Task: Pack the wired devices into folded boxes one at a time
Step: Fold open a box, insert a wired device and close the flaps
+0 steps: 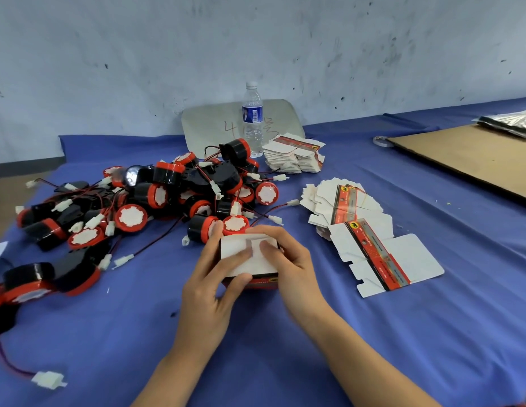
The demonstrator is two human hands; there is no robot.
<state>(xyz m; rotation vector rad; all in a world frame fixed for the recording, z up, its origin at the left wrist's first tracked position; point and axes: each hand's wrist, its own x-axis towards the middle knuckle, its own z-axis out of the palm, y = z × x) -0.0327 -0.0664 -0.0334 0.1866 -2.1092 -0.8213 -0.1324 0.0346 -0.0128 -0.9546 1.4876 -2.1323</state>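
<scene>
A small folded box [246,261] with white flaps on top and a red printed side stands on the blue cloth in front of me. My left hand [209,286] grips its left side, thumb pressing on the top flap. My right hand [291,265] holds its right side, thumb also on the white flap. What is inside the box is hidden. A heap of black and red round wired devices [156,198] with white connectors lies behind and to the left. Flat unfolded boxes [385,257] lie to the right, with a fanned pile [341,201] behind them.
Another stack of flat boxes [294,155] sits by a water bottle [252,118] and a grey panel [209,124] at the wall. A brown cardboard sheet [473,160] lies at the far right. More devices [35,280] lie at the left edge, and a loose connector [49,379] near me.
</scene>
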